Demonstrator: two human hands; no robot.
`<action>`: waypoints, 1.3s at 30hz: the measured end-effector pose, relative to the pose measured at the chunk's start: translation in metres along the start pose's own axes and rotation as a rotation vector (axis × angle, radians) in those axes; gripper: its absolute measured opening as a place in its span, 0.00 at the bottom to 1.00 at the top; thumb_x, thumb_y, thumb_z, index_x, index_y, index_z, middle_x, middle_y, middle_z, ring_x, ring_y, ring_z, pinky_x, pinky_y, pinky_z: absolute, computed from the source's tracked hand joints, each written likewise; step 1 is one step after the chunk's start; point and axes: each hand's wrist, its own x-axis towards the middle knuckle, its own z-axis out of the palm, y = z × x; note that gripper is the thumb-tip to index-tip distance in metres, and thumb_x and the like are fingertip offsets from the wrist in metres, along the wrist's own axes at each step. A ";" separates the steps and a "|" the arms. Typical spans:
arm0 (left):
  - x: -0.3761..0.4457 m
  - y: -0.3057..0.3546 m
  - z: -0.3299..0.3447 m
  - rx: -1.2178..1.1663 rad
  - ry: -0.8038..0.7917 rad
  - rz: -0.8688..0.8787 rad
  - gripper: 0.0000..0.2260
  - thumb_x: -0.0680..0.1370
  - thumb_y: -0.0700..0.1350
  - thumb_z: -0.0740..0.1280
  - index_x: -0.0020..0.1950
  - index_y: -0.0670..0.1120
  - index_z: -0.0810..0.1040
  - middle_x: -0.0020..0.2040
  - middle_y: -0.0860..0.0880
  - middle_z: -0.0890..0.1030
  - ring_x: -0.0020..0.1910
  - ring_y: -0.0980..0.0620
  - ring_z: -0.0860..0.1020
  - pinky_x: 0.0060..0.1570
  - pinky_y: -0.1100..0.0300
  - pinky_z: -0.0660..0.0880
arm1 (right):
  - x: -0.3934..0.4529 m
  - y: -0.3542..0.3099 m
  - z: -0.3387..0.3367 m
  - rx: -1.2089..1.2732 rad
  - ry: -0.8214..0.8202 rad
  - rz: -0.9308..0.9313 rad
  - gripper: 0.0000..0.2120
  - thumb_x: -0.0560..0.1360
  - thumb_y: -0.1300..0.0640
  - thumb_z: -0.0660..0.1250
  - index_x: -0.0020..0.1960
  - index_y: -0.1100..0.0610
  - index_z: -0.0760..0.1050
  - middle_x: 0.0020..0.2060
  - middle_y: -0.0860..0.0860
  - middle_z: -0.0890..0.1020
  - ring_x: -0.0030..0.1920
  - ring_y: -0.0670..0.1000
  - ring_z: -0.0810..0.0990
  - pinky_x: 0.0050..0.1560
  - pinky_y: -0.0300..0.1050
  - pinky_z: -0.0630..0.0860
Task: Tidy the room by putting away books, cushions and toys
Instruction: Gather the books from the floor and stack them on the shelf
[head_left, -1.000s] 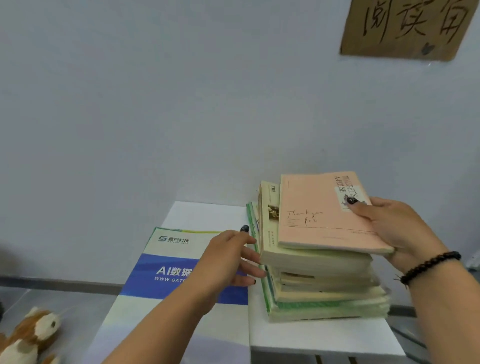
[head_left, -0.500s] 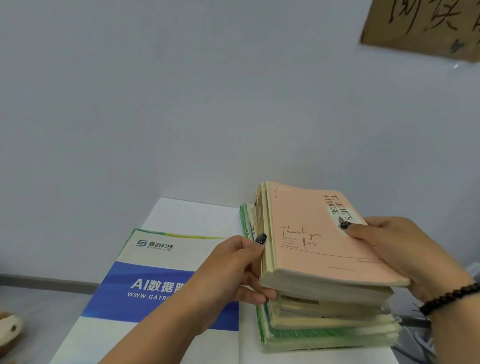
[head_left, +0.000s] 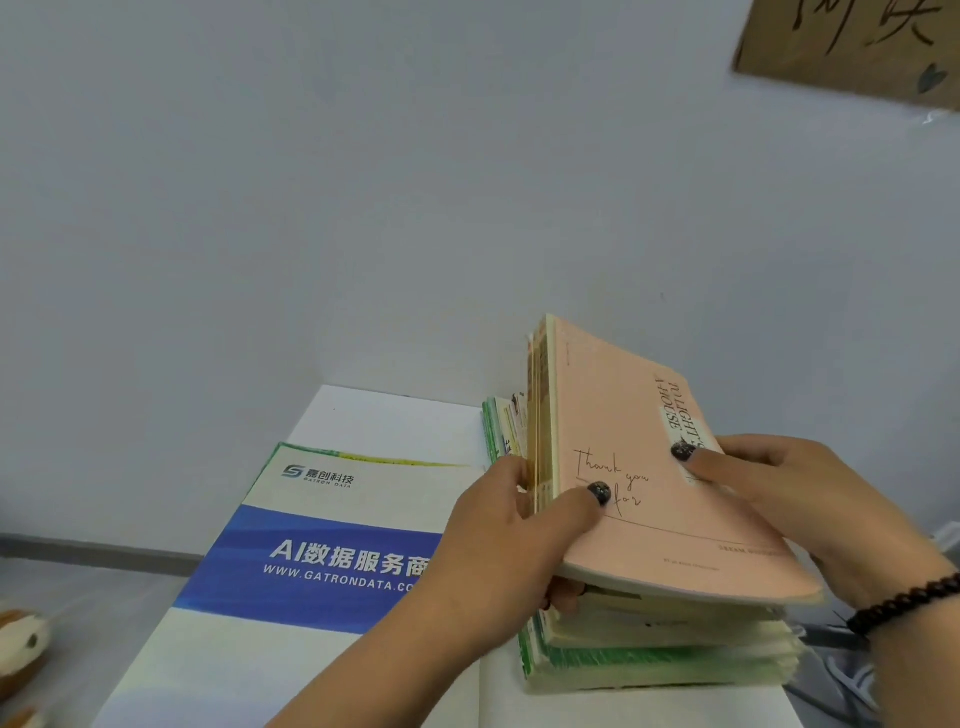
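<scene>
Pink book (head_left: 634, 467) between both hands

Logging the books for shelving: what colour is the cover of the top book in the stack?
Pale pink cover, with thin dark lettering; head view.

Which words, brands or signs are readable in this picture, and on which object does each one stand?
Pink book, handwriting: "Thank you for"
Pink book, title along the side: "TO LIGHT'S A HOUSE", partly covered.
Pink book, small lines at the lower edge: too small to read.
Blue and white poster: "GATRON DATA", "AI数据服务商", "WWW.GATRONDATA.CO", cut off by the left hand.
Cardboard sign: handwritten characters, cropped, unreadable.
</scene>
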 end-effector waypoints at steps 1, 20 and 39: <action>-0.003 0.001 0.002 0.004 0.012 0.050 0.17 0.67 0.55 0.68 0.52 0.49 0.75 0.39 0.52 0.84 0.29 0.55 0.79 0.26 0.63 0.72 | -0.001 0.000 -0.002 0.042 -0.005 -0.019 0.07 0.73 0.51 0.72 0.49 0.52 0.83 0.37 0.47 0.86 0.40 0.51 0.85 0.41 0.46 0.78; -0.080 0.013 -0.077 0.215 0.205 0.436 0.39 0.57 0.77 0.67 0.60 0.55 0.74 0.52 0.61 0.82 0.51 0.61 0.81 0.45 0.69 0.78 | -0.067 -0.024 0.086 0.701 -0.224 -0.558 0.30 0.50 0.31 0.77 0.45 0.49 0.83 0.42 0.49 0.86 0.40 0.50 0.86 0.35 0.39 0.80; -0.066 -0.030 -0.122 0.175 0.567 0.281 0.10 0.69 0.40 0.74 0.47 0.50 0.77 0.36 0.65 0.83 0.36 0.66 0.81 0.32 0.74 0.74 | -0.069 0.030 0.196 0.492 -0.314 -0.465 0.34 0.60 0.53 0.81 0.61 0.44 0.68 0.53 0.36 0.81 0.54 0.40 0.81 0.49 0.36 0.79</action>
